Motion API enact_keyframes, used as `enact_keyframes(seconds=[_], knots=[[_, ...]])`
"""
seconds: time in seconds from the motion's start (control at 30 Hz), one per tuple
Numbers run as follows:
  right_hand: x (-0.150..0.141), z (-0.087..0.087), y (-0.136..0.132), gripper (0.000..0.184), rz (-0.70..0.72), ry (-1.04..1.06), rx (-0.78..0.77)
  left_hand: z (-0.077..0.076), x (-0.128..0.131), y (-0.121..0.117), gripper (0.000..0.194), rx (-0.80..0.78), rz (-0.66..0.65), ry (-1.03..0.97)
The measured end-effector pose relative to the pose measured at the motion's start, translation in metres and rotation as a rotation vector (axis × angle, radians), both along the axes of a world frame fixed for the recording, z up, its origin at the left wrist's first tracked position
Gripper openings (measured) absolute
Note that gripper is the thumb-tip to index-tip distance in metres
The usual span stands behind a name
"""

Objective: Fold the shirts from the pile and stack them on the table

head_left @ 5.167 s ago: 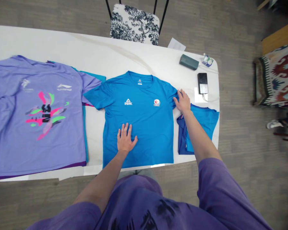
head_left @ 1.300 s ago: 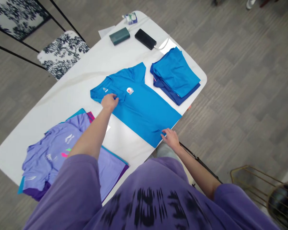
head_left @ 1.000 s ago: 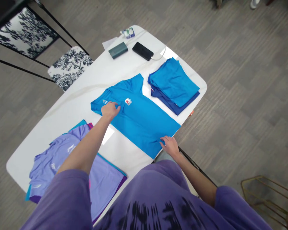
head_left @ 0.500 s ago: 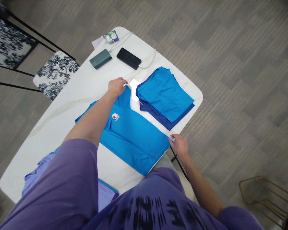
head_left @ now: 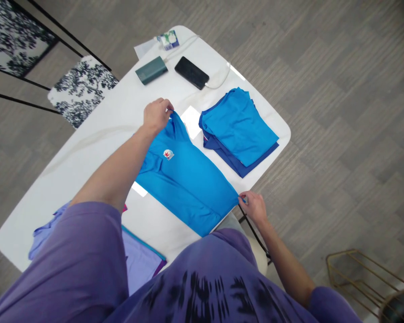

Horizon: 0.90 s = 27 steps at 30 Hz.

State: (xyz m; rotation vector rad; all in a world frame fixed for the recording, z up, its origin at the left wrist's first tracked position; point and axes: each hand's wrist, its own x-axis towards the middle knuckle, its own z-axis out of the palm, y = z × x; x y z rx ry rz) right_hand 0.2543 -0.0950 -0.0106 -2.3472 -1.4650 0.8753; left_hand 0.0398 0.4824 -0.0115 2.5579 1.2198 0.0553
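Note:
A bright blue shirt with a small white and red badge lies spread over the table's near edge. My left hand pinches its far part, lifting the cloth a little off the table. At the hem corner by the table's right edge, my right hand is closed on the same shirt, and the edge between both hands looks drawn taut. Beyond it sits a stack of folded clothes, bright blue on top and dark blue beneath. My left arm covers part of the shirt.
On the white table lie a green power bank, a black phone with a white cable, and a small packet. Lilac folded clothes are near my body. A patterned chair stands left; a gold wire rack stands lower right.
My left hand has drawn the shirt's far part to the left and raised it slightly. The right hand keeps its hold on the hem corner. The view has shifted a little.

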Motion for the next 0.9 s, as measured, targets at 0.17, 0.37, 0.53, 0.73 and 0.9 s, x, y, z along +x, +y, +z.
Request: enact_keyframes(seconds=[0.17, 0.37, 0.53, 0.73, 0.9], knots=[[-0.058, 0.033, -0.028, 0.015, 0.212, 0.076, 0.071, 0.027, -0.127, -0.040, 0.024, 0.026, 0.232, -0.197], [-0.154, 0.008, -0.044, 0.012, 0.425, 0.071, -0.041, -0.003, -0.274, -0.127, 0.024, -0.038, 0.550, -0.040], [-0.194, -0.002, -0.044, 0.024, 0.412, -0.036, -0.079, -0.005, -0.290, -0.224, 0.039, -0.017, 0.517, -0.023], [-0.197, 0.013, -0.032, 0.044, 0.412, -0.167, -0.163, 0.017, -0.230, -0.346, 0.047, -0.222, 0.227, -0.011], [-0.189, 0.033, -0.031, 0.042, 0.546, -0.221, -0.234, 0.033, -0.221, -0.407, 0.061, -0.247, 0.302, -0.003]])
